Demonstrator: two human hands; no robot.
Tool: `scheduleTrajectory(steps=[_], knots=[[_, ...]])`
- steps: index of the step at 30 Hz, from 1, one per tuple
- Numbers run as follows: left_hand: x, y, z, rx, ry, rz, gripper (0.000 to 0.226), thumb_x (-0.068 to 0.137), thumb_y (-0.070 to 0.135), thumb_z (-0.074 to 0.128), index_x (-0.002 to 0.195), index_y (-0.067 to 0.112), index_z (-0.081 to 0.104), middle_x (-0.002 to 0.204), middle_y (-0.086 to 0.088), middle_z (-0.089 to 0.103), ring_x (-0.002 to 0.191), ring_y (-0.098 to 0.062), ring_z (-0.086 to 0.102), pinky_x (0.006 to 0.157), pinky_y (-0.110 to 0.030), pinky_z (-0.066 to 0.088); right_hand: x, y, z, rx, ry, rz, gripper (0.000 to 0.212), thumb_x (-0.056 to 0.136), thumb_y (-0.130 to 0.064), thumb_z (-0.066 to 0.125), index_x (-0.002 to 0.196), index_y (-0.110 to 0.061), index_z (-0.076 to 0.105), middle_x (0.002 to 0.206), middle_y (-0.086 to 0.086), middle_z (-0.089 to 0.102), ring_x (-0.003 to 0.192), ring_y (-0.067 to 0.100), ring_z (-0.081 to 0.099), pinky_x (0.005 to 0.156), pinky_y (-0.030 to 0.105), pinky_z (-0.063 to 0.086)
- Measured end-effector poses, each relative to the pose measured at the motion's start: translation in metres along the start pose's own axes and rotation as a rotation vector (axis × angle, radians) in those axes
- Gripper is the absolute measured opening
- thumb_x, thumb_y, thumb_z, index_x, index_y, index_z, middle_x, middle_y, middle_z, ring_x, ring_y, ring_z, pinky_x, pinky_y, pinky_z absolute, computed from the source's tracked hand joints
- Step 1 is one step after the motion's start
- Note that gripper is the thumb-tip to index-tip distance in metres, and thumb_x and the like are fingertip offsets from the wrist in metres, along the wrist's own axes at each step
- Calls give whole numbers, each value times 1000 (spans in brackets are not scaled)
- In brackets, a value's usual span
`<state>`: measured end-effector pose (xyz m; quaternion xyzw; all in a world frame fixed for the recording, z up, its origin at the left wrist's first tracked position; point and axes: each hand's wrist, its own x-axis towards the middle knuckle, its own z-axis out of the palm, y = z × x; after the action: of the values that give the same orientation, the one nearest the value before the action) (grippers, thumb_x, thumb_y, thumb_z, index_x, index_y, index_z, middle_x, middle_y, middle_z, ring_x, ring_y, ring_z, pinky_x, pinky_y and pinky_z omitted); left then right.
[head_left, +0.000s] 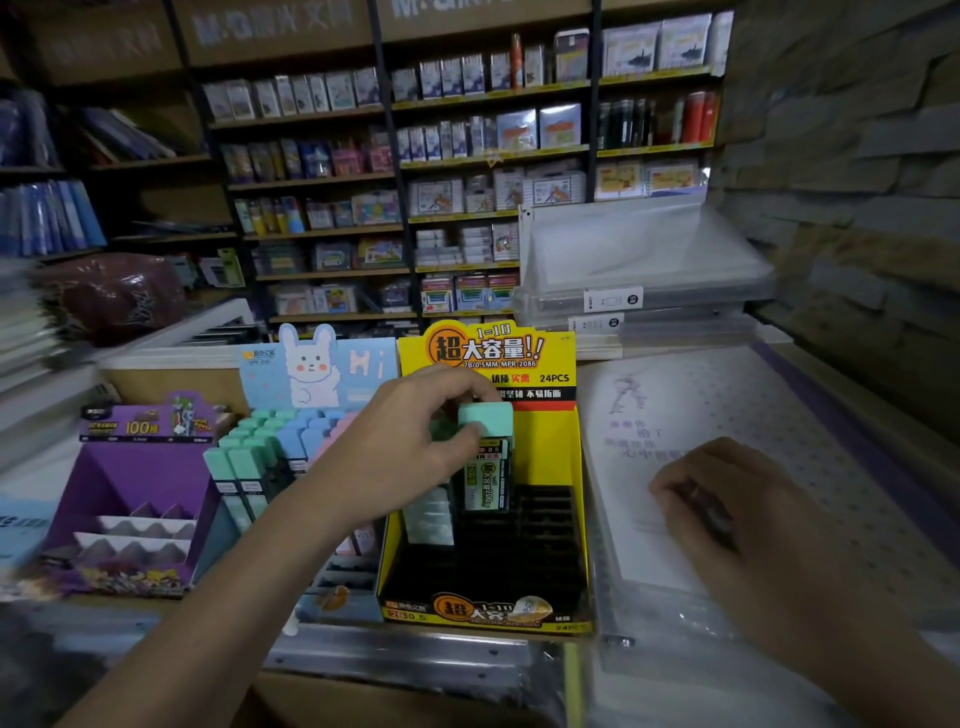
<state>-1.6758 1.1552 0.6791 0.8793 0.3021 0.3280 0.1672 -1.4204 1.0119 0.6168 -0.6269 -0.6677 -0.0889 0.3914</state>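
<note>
My left hand (415, 447) pinches a pencil-lead case (485, 457) by its mint-green cap, holding it upright over the back row of a yellow display box (566, 462). The case has a dark body with a yellow label. Another mint-capped case (428, 514) stands in the box's black slotted insert, left of the held one. My right hand (727, 514) rests with curled fingers on a plastic-wrapped stack of paper (779, 415) to the right of the box; I cannot tell whether it holds anything.
Left of the yellow box stands a blue bunny-card display (311, 374) full of mint, blue and pink cases. Further left is a purple display box (130, 467). Clear plastic folders (649, 270) are stacked behind. Stocked shelves (405, 171) fill the back wall.
</note>
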Motion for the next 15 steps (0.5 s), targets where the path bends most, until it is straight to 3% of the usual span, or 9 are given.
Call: scheduleTrajectory(steps=[3,11,15], knots=[[-3,0,-3,-12,-23,5,20,96,14,67,110,28,69,103,18,62,94,-2,59,71,-11,43,-1,2,0,-9,-14,-8,18,88,-19,65,83,-36,58,87,-23,50,82,4,53,68,26,44],[-6,0,-10,-2,-49,-23,14,99,16,64,100,29,67,97,17,62,93,-3,56,81,-33,48,0,0,-1,-16,-12,-1,23,88,-18,66,80,-37,56,86,-23,49,82,3,52,69,22,41],[-7,1,-9,12,-29,-16,16,98,13,64,102,28,69,96,19,63,95,-1,57,80,-27,49,0,-1,0,7,1,5,22,86,-14,69,82,-34,61,85,-24,52,82,2,53,70,22,41]])
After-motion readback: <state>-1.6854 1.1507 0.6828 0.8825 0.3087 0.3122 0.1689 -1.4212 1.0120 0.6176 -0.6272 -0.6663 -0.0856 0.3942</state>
